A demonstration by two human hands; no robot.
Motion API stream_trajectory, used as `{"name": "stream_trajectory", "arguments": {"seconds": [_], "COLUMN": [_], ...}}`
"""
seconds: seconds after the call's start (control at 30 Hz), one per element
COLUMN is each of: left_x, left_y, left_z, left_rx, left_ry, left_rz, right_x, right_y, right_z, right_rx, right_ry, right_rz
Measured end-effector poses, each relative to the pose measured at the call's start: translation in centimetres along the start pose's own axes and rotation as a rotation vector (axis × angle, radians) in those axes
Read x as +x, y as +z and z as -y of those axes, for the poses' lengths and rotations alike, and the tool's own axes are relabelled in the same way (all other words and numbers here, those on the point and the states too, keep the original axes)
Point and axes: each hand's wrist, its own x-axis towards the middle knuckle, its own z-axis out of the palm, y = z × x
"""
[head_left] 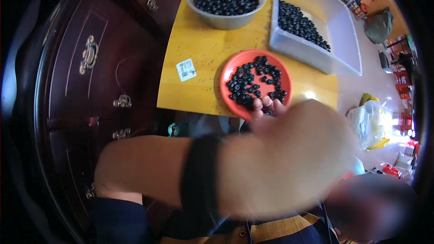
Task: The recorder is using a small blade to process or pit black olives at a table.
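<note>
A red plate [230, 70] with several small black ring-shaped beads [255, 81] lies on a yellow table [203, 49]. My left hand [280, 153], with a black band on its wrist, fills the middle of the view, close and blurred. Its back faces the camera, and its fingertips are bunched together at the plate's near rim, touching the beads there. Whether they pinch a bead is hidden. My right hand [370, 208] is a blurred shape at the lower right, and what it holds cannot be made out.
A grey bowl [226, 20] full of black beads stands at the table's far side. To its right is a clear plastic bin [316, 56] with more beads. A white label [186, 69] is on the table, a dark wooden cabinet [90, 86] stands left, and bags lie on the floor at right.
</note>
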Motion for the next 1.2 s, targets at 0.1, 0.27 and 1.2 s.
{"name": "stream_trajectory", "arguments": {"seconds": [0.1,0.27,1.2], "left_x": [-1.5,-3.7,-0.6], "left_y": [1.2,4.8,10.8], "left_z": [5.2,7.6,9.9], "left_rx": [0.104,0.021,-0.223], "left_ry": [-0.194,-0.438,-0.450], "left_rz": [-0.130,-0.269,-0.575], "right_x": [0.0,-0.3,0.2], "right_y": [-0.2,-1.3,-0.1], "right_z": [0.3,2.4,5.8], "right_rx": [0.029,0.137,0.002], "right_ry": [-0.036,0.016,0.005], "right_rz": [-0.110,0.181,0.090]}}
